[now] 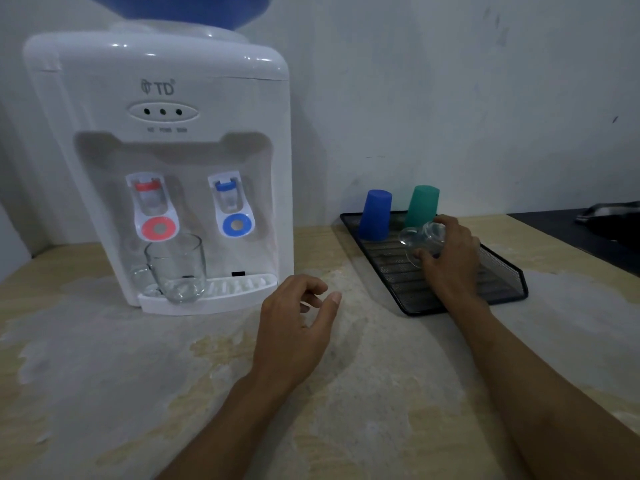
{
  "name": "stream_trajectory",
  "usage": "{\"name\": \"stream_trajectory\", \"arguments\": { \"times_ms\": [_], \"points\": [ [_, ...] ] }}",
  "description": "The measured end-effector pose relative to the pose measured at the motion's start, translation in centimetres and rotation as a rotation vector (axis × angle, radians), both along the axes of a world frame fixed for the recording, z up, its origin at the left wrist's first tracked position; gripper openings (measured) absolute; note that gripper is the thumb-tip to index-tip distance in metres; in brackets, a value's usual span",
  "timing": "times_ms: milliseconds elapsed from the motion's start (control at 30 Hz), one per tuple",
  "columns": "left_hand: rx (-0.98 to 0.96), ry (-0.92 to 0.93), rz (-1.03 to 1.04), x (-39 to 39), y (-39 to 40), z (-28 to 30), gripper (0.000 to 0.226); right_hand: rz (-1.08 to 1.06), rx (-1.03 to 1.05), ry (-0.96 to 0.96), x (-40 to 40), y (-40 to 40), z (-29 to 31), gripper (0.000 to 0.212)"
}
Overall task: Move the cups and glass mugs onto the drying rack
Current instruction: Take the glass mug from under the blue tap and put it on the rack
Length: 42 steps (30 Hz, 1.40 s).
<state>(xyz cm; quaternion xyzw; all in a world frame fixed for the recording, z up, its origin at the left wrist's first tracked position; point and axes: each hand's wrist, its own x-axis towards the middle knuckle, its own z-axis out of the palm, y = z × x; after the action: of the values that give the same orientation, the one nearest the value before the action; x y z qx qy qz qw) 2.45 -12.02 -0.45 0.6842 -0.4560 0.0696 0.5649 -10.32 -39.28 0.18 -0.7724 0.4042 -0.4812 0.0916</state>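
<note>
A black mesh drying rack [498, 268] lies on the table at the right. A blue cup [375, 214] and a green cup [421, 204] stand upside down at its far end. My right hand [450, 254] grips a clear glass mug [420, 240], turned mouth-down, over the middle of the rack. A second glass mug [178, 268] stands upright on the drip tray of the water dispenser, under the red tap. My left hand [298, 323] hovers over the table between dispenser and rack, fingers loosely curled, holding nothing.
The white water dispenser [166, 98] with a blue bottle on top fills the left rear. Its drip tray [221, 292] juts forward. The worn wooden table [346, 393] stretches in front. A dark surface [571, 233] with a blurred object lies at the far right.
</note>
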Motion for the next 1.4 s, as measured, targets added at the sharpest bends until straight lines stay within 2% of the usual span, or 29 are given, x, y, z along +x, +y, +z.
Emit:
{"name": "stream_trajectory", "arguments": {
  "times_ms": [367, 500, 600, 733, 900, 1133, 1233, 1400],
  "points": [
    [0.007, -0.007, -0.001, -0.1, 0.0, 0.0, 0.011, -0.051, 0.053, 0.089, -0.1, -1.1, 0.0, 0.059],
    [0.005, -0.005, 0.0, 0.0, 0.0, -0.1, 0.012, -0.094, -0.033, 0.082, -0.2, 0.0, 0.2, 0.064],
    [0.009, -0.004, -0.001, 0.0, 0.0, 0.0, 0.011, -0.102, -0.162, 0.122, -0.2, 0.9, 0.4, 0.05],
    [0.006, -0.011, -0.002, 0.0, 0.0, 0.0, 0.011, -0.054, -0.172, 0.195, 0.2, 1.1, 0.0, 0.033],
    [0.006, -0.009, -0.001, 0.0, 0.0, 0.0, 0.019, -0.063, -0.136, 0.29, -0.2, 0.1, -0.1, 0.047],
    [0.011, -0.009, -0.007, 0.0, 0.0, -0.1, 0.016, -0.072, -0.016, 0.458, -0.4, -1.0, -0.3, 0.057],
    [0.017, -0.018, -0.009, -0.1, 0.0, 0.0, 0.013, -0.043, 0.07, 0.524, 0.0, -1.1, -0.4, 0.07],
    [0.026, -0.02, -0.006, 0.0, -0.1, -0.1, 0.012, 0.04, 0.141, 0.535, 0.5, -1.7, -0.7, 0.082]
  ]
}}
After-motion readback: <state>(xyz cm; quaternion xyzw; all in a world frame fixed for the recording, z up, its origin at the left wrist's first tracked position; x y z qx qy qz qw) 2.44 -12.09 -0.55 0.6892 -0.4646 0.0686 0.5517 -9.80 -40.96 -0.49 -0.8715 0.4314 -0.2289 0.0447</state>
